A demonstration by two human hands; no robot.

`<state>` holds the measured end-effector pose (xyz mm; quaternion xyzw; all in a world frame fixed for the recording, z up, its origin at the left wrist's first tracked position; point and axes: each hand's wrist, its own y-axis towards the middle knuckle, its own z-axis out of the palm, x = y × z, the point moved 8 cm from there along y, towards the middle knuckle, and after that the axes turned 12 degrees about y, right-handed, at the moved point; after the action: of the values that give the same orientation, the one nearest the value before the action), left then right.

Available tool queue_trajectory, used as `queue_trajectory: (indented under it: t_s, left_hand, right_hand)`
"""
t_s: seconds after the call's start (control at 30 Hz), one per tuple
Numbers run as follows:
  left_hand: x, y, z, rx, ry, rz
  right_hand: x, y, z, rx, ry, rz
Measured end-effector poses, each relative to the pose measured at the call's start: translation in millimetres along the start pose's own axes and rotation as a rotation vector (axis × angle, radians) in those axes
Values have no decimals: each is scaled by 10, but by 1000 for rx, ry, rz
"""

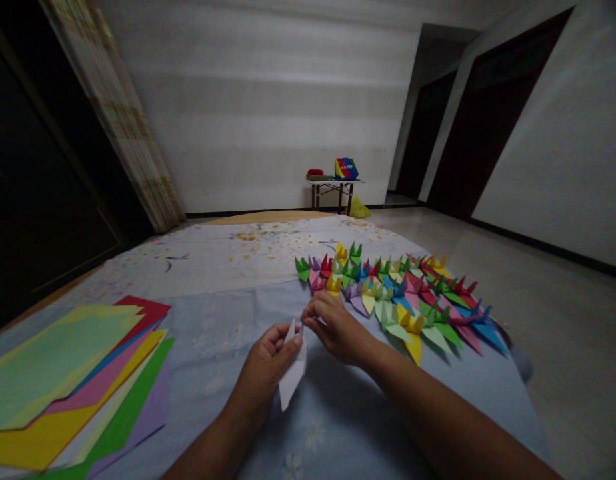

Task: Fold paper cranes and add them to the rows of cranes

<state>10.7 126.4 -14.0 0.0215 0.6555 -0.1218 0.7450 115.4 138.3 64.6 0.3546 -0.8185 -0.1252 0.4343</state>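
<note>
Head view: left hand (267,360) and right hand (341,330) gripping one white folded paper (291,381)

The left hand is clasping it between thumb and fingers above the pale blue cloth (208,380); the right hand is pinching narrowly at its upper end. Coloured paper cranes (411,325) are standing in rows beyond the right hand, and overlapping coloured sheets (88,390) are lying to the left.
</note>
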Motion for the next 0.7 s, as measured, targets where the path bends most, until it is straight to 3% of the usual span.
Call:
queue_trajectory:
  t_s: [0.13,0.27,0.53,0.7]
  left_hand:
    - [18,-12,25,22,-8,-65]
    - [0,-24,22,14,-43,-87]
    - [-30,-45,45,6,-40,-69]
    - [-31,-49,41,-18,13,-82]
  right_hand:
    - [-8,1,-11,-9,-21,-12]
    - [-45,1,-73,-62,111,13]
    - [-202,-3,18,14,368,273]
    - [-236,-18,69,21,466,331]
